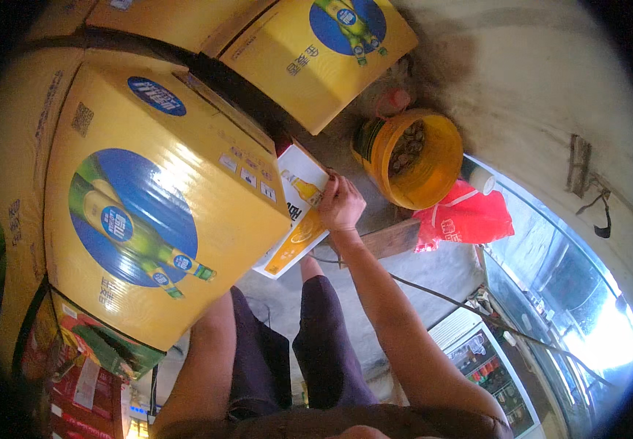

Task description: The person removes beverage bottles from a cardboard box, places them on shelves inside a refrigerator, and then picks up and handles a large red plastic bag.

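My right hand (pixel 341 203) has its fingers curled over the right edge of a white-and-orange carton (pixel 308 222). A printed drink bottle and writing mark the carton's visible side. Its left part is hidden behind a large yellow beer carton (pixel 228 219), which bears a picture of green bottles on a blue circle. My left forearm (pixel 212 340) runs up behind the yellow carton, so my left hand is out of sight. What the left hand touches cannot be seen.
More yellow cartons (pixel 316 66) stand at the top and left. A yellow bucket (pixel 426 159) holding round caps sits right of my hand, near a red plastic bag (pixel 470 217) and a wooden board (pixel 385 243). A dark cable (pixel 448 296) crosses at the right, above a glass-front fridge (pixel 495 362).
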The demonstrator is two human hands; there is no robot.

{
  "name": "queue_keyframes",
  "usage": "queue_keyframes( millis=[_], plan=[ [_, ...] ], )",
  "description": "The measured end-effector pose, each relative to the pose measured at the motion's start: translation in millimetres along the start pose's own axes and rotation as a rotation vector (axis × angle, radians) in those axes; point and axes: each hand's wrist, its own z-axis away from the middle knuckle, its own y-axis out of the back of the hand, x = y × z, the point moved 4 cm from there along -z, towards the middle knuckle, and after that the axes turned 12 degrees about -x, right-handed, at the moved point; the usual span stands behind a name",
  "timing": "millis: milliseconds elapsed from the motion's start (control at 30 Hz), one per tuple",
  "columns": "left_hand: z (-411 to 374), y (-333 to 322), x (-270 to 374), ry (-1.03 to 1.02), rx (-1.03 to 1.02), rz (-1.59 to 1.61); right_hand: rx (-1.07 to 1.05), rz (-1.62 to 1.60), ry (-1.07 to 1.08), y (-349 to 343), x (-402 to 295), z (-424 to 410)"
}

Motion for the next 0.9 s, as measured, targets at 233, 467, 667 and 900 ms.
queue_keyframes(
  millis=[233,467,667,900],
  plan=[
    [-7,-7,-2,-0.027,-0.029,0.012,0.014,-0.145,-0.114,-3,41,20],
    [-15,-15,2,-0.052,-0.049,0.007,-0.032,-0.006,-0.214,-10,0,-18],
    [-6,-13,5,-0.118,-0.046,0.038,-0.013,-0.005,-0.139,-4,14,3],
    [31,-42,-28,-0.233,-0.063,-0.114,0.101,-0.141,-0.035,7,78,44]
  ],
)
